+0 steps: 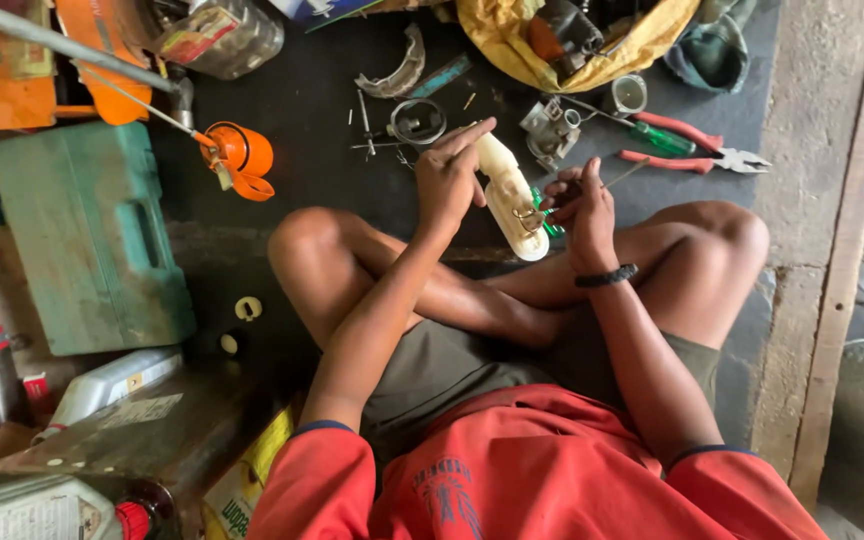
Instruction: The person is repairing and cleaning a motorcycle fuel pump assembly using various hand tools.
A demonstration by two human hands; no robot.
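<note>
Seated cross-legged on the floor, the left hand grips a cream plastic part while the right hand pinches a thin tool at its lower end, seemingly mid-disassembly; steady prying looks needed.

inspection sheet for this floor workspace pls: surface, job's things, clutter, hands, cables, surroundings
surface: dark floor mat, dirty.
job's things: cream plastic part held upright over the lap; thin green-handled tool at its lower end.
clutter: red-handled pliers, green screwdriver, metal ring, small screws and metal bits scattered.
hands: left hand grips the cream part; right hand holds the thin tool.
cables: nothing seen.
surroundings: green case, orange oil can, yellow bag, bottles at lower left, concrete kerb.
</note>
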